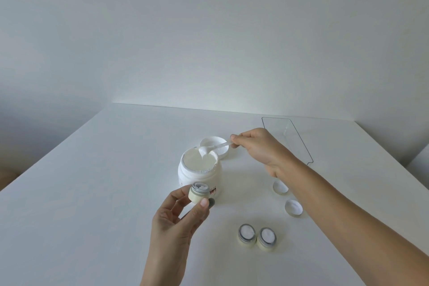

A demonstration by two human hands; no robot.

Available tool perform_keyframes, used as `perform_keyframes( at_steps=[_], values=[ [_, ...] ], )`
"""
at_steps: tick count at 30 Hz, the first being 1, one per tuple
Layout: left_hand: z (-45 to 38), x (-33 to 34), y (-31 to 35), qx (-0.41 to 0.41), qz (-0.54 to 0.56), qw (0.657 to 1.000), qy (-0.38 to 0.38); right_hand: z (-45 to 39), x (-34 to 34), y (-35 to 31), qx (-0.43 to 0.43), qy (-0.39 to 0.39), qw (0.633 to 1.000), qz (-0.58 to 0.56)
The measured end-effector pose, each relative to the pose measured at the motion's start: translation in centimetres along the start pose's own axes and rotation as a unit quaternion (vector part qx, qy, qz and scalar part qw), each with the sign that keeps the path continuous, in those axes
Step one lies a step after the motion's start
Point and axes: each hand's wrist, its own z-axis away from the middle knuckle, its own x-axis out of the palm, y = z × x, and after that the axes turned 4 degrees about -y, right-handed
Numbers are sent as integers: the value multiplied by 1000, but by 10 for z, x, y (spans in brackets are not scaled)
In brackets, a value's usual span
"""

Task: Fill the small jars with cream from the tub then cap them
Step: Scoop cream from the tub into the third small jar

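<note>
Head view: right hand (257, 146) is pinching the stem of a clear spoon (216, 147), its bowl heaped with cream and hanging over the open tub (199, 169) near the middle of the table (92, 181). Left hand (183, 213) is holding one small jar (199, 193) between thumb and fingertips, lifted and tilted just in front of the tub. Risks, as I judge them: the heaped cream is likely to drop or smear on the jar's narrow rim during the crossing, fouling the cap seat; the light pinch could let the jar slip. Contents: tub is nearly full of white cream, rim smeared; the held jar is partly filled. Two more jars (256, 237), side by side toward the near edge, are showing white cream inside, uncapped. Two caps (293, 208) are lying beside the right forearm; the tub's lid (214, 143) is resting behind the tub. A clear tray (301, 139) is sitting toward the far right corner, contents hard to tell.
</note>
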Motion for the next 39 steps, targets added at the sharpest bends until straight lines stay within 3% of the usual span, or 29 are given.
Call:
perform_keyframes(
  at_steps=[10,19,24,28,32,36,39],
  values=[
    [1,3,-3,5,2,999,-41,37,7,14,-18,-2,995,97],
    [3,2,1,-5,3,999,-44,48,-1,12,-53,55,987,138],
    [4,3,0,-27,15,999,-34,59,8,14,-147,122,975,114],
    [3,4,-1,-36,26,999,-27,66,23,27,-280,214,920,172],
    [2,2,-2,-36,33,998,-25,72,29,36,-417,300,808,288],
    [3,3,-1,-30,38,999,-24,78,28,42,-512,331,703,367],
    [3,4,-1,-30,32,999,-27,81,26,47,-542,328,662,401]
  ],
)
